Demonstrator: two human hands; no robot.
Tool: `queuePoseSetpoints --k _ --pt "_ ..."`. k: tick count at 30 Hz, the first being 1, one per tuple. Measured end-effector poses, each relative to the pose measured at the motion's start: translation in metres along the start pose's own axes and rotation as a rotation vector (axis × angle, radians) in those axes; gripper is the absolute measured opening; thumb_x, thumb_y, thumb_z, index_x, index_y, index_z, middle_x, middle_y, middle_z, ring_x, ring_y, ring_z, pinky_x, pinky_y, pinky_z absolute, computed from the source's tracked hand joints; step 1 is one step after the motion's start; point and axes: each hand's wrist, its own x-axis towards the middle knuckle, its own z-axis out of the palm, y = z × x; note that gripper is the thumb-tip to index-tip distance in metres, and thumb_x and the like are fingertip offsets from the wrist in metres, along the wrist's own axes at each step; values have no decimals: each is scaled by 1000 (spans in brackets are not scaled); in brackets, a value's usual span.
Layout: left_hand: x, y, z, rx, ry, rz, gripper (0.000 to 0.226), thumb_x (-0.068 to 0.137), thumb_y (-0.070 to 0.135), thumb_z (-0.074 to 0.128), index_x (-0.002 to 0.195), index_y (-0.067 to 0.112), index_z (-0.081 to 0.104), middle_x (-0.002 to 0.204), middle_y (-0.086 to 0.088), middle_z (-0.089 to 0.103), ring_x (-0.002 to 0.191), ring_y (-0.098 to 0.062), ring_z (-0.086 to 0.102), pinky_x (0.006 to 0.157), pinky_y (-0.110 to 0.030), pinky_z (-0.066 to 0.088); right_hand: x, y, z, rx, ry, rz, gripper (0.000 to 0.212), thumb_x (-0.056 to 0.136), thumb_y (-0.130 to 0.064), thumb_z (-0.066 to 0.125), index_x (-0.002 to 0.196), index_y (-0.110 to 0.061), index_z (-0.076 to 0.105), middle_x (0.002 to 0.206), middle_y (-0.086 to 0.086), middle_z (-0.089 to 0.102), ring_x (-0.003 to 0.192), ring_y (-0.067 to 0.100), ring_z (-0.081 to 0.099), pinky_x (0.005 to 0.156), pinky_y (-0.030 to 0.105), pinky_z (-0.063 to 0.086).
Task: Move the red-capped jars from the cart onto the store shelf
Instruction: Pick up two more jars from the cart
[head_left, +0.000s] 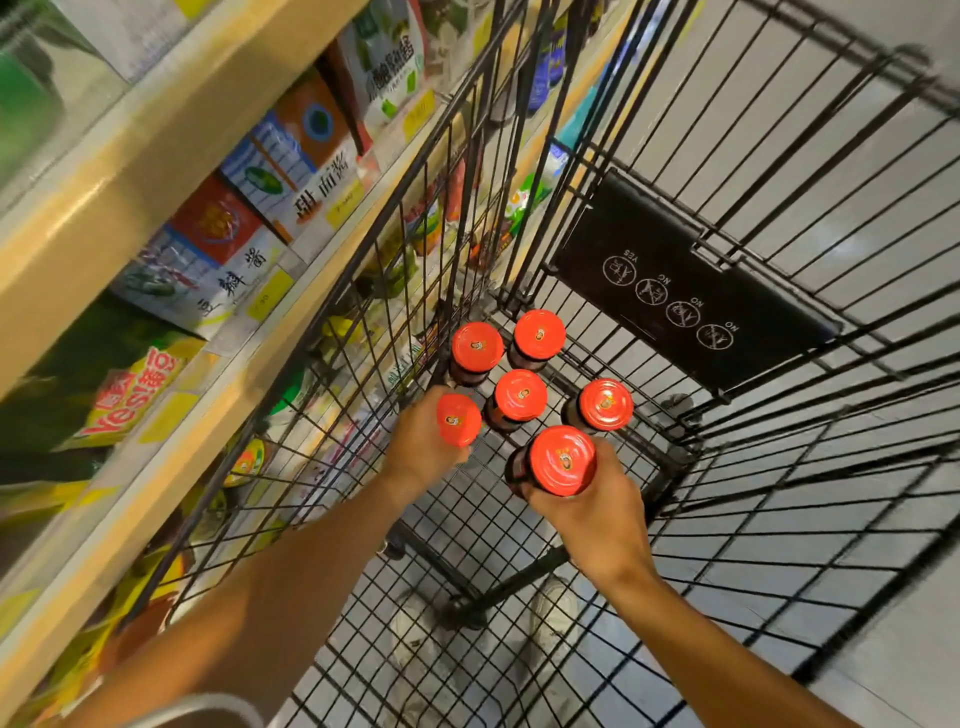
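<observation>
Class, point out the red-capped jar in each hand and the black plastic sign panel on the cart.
Left-hand red-capped jar (458, 420), head view, cap top.
Right-hand red-capped jar (562, 460), head view, cap top.
Black plastic sign panel (670, 275), head view, face.

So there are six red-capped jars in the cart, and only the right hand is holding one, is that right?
Not quite. The count of six is right, but the head view shows both hands holding jars: the left hand grips one jar and the right hand grips another jar. The other four stand untouched in the cart.

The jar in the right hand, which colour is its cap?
Red, with a small emblem in the middle; the head view shows it.
</observation>
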Motion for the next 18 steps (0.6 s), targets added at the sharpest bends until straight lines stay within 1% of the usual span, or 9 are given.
queuePoseSetpoints --k 2,4,6,7,9,13,14,16,18 --pt "-12 -3 -2 -8 -19 -13 66 62 4 90 117 22 58 104 1 66 101 -23 64 89 -32 52 -2 -2 -2 8 -7 -17 58 68 -34 91 112 -34 55 89 -17 70 85 -4 66 76 20 53" --pt "-27 -7 -8 -7 -6 -20 68 60 10 92 116 27 57 106 1 66 103 -24 63 91 -36 54 -4 -3 -4 14 -12 -31 58 67 -33 91 113 -34 55 90 -17 70 86 -3 66 80 24 55" --pt "-46 -8 -16 -12 36 -18 72 55 23 93 116 34 57 109 3 66 104 -23 63 91 -40 56 -8 -7 -8 9 -19 -52 57 67 -33 91 112 -33 56 91 -15 71 87 -1 67 83 29 57" --pt "-55 -5 -22 -18 55 -6 74 54 25 94 118 34 57 109 4 66 103 -22 63 89 -39 56 -11 -12 -11 3 -26 -67 56 67 -34 90 112 -32 56 92 -15 71 88 0 67 83 30 57" --pt "-74 8 -38 -10 82 21 75 55 21 95 121 29 58 108 5 65 101 -20 63 86 -33 55 -18 -24 -19 -12 -57 -101 56 67 -36 90 112 -32 56 92 -14 71 88 1 67 82 32 58" --pt "-119 47 -76 -27 150 56 81 54 22 96 127 25 59 112 1 66 102 -22 65 89 -37 57 -40 -57 -44 -24 -89 -162 57 68 -34 90 113 -34 55 92 -14 72 86 3 68 81 38 59" --pt "-133 58 -87 -37 168 62 83 54 23 96 128 26 58 113 2 67 102 -21 65 89 -34 57 -47 -69 -52 -28 -86 -187 56 68 -34 90 111 -35 54 92 -14 72 86 4 69 80 37 59" --pt "-163 79 -109 -56 202 79 82 54 25 97 126 28 58 112 5 66 101 -16 64 83 -23 54 -64 -95 -70 -39 -73 -249 57 68 -30 90 111 -38 53 93 -15 69 87 5 67 80 33 57" --pt "-195 103 -133 -66 238 112 82 56 24 97 127 32 56 110 9 64 100 -11 62 79 -12 46 -80 -121 -88 -38 -57 -313 60 68 -27 91 114 -37 53 93 -17 67 88 4 66 79 26 54"
